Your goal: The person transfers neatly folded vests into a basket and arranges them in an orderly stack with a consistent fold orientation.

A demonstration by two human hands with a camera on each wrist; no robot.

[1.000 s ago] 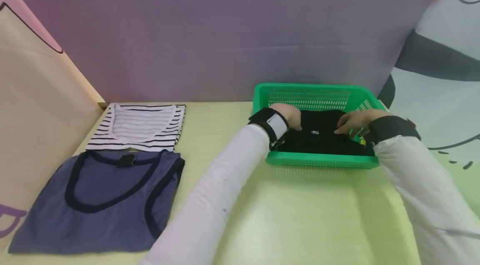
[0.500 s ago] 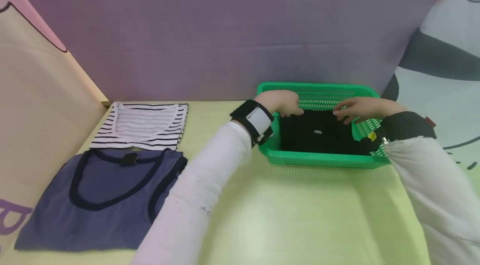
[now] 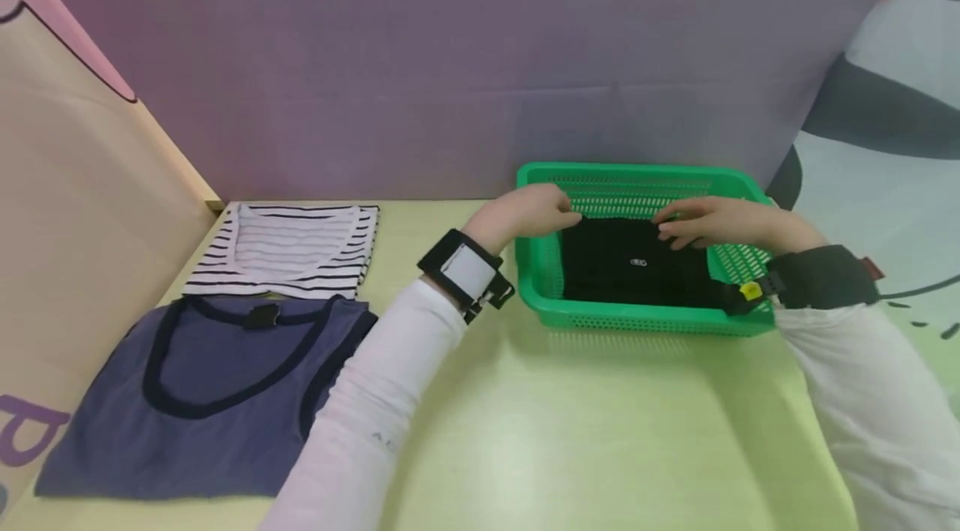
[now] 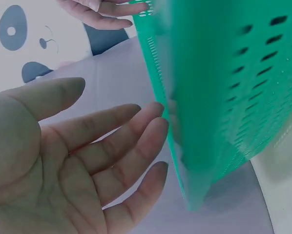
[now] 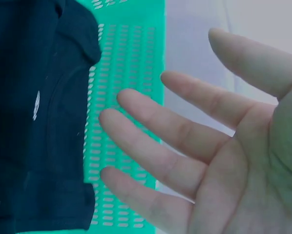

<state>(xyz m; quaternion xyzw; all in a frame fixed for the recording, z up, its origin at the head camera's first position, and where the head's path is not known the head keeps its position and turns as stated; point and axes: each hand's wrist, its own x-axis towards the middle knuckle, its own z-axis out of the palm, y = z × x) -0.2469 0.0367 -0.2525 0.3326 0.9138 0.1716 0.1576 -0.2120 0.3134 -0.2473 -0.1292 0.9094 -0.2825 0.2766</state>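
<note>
A folded black garment [image 3: 611,264] with a small white logo lies inside the green plastic basket [image 3: 645,319]. My left hand [image 3: 525,211] hovers over the basket's left side. In the left wrist view its fingers [image 4: 131,161] are relaxed and hold nothing, close to the green wall. Above the basket's right part is my right hand [image 3: 712,222], its fingers [image 5: 160,126] spread loosely with nothing in them. The garment [image 5: 43,126] lies apart from those fingers in the right wrist view.
To the left lie a folded white top with black stripes [image 3: 292,243] and, nearer, a folded navy top [image 3: 217,439] with black trim. The light table [image 3: 585,423] runs in front of the basket. A purple-grey cloth backdrop [image 3: 450,64] rises behind it.
Both hands have come up off the black garment. The left hand has shifted left towards the basket's side, the right hand slightly up. The garment stays in the basket.
</note>
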